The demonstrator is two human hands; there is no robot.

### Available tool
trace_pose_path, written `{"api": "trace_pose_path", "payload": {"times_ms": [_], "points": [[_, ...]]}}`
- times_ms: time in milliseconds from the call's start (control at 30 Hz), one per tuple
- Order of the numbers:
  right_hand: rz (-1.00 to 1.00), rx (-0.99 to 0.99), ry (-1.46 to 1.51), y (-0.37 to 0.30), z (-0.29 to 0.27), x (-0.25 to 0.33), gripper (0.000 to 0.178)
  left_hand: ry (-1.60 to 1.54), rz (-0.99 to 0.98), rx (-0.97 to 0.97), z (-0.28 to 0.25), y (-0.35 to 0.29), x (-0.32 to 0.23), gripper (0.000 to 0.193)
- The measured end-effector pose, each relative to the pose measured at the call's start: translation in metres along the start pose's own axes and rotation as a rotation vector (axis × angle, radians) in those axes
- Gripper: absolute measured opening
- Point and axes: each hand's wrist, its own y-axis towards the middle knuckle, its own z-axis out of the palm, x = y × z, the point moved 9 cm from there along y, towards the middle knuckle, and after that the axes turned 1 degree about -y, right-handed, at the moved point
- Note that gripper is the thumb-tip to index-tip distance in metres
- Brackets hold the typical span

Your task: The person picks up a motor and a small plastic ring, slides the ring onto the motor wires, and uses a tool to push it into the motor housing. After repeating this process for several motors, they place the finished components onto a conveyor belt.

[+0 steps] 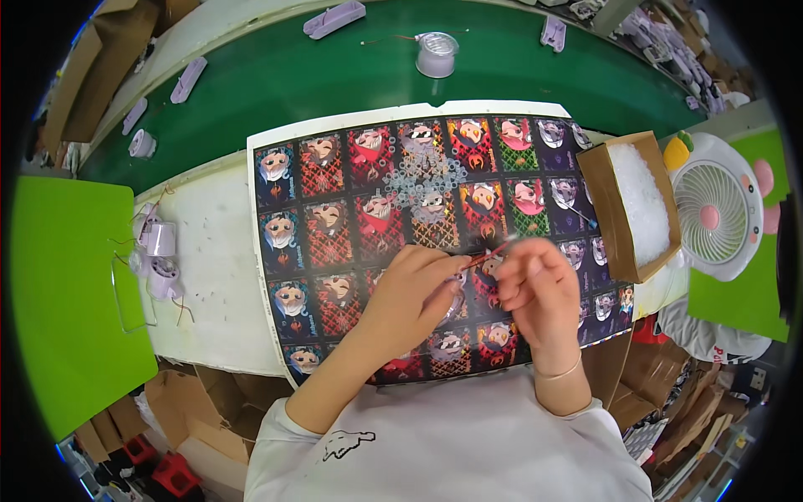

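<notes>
My left hand and my right hand meet over a printed sheet of colourful cartoon-face squares. Between their fingertips is a thin red wire that both hands pinch; a small part may sit under my left fingers, but it is hidden. A pile of small pale flat rings lies on the sheet just beyond my hands.
A brown cardboard box of white bits stands to the right, a small white fan beyond it. Lilac cylindrical parts with wires lie left. A green conveyor belt carries a lilac round part and flat lilac pieces.
</notes>
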Motion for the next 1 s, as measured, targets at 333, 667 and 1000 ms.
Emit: {"api": "trace_pose_path", "payload": {"times_ms": [333,667,1000], "points": [[-0.321,0.109,-1.031,-0.001,0.046,0.008,0.020,0.071,0.006,-0.174,-0.003,-0.002,0.005,0.031],[-0.572,0.250,-1.227,-0.004,0.060,0.019,0.028,0.026,-0.025,-0.128,0.004,-0.001,0.011,0.030],[-0.507,-0.339,-2.078,0.044,-0.058,0.052,0.009,-0.018,-0.036,-0.154,0.000,-0.005,0.009,0.033]]}}
